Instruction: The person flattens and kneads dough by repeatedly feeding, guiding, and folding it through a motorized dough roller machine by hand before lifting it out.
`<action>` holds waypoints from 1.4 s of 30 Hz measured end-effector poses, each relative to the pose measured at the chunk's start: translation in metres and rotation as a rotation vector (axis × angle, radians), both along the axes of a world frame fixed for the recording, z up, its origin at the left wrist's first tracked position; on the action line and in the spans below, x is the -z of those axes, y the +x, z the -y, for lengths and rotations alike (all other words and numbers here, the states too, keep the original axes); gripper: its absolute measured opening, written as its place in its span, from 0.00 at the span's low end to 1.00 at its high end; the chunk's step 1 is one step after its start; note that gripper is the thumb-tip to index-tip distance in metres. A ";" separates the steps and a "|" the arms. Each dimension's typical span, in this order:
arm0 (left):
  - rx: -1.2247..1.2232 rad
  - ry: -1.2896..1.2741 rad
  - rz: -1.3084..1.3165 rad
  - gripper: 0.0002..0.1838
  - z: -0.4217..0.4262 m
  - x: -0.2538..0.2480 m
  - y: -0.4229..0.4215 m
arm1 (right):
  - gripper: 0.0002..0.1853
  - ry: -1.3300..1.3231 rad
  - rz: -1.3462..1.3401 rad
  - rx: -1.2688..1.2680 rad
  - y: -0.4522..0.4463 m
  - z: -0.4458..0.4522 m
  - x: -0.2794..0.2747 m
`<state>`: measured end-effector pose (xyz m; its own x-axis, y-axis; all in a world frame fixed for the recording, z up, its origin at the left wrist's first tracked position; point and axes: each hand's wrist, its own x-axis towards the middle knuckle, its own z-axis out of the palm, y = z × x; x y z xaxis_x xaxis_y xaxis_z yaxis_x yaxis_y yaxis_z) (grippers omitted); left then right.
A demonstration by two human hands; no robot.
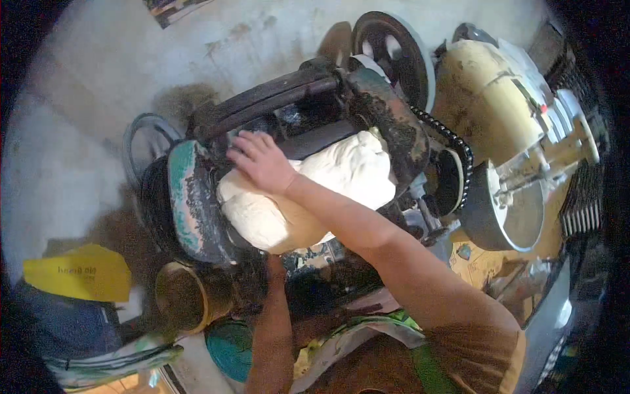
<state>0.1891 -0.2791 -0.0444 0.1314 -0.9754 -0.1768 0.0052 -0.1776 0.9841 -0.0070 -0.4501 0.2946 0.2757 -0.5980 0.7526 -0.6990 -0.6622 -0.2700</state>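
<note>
A big mass of white dough (pixel 348 172) lies across the dark rollers (pixel 321 139) of a worn dough-rolling machine (pixel 187 203). My right hand (pixel 264 161) is at the dough's upper left side, fingers stretched out and apart toward the rollers. That arm crosses over the dough from the lower right. From below, my left hand (pixel 275 264) reaches up to the dough's lower edge. Its fingers are hidden under the dough and in shadow, so their pose does not show.
A flywheel (pixel 397 56) and a chain (pixel 453 138) stand at the machine's right side. Beyond is a cream mixer (pixel 492 98) with a metal bowl (pixel 508 213). At lower left are a bucket (pixel 182 299), a yellow bag (pixel 82 272) and a teal tub (pixel 230 348).
</note>
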 end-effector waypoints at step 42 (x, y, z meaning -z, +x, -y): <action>-0.071 0.041 -1.015 0.35 0.021 -0.044 -0.038 | 0.38 1.309 1.794 0.495 -0.180 -0.183 0.281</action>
<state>0.1515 -0.2998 0.0001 -0.0414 -0.9620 -0.2700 0.8461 -0.1775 0.5027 -0.1874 -0.2671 0.0140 -0.2880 -0.5944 -0.7508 0.6744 0.4308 -0.5997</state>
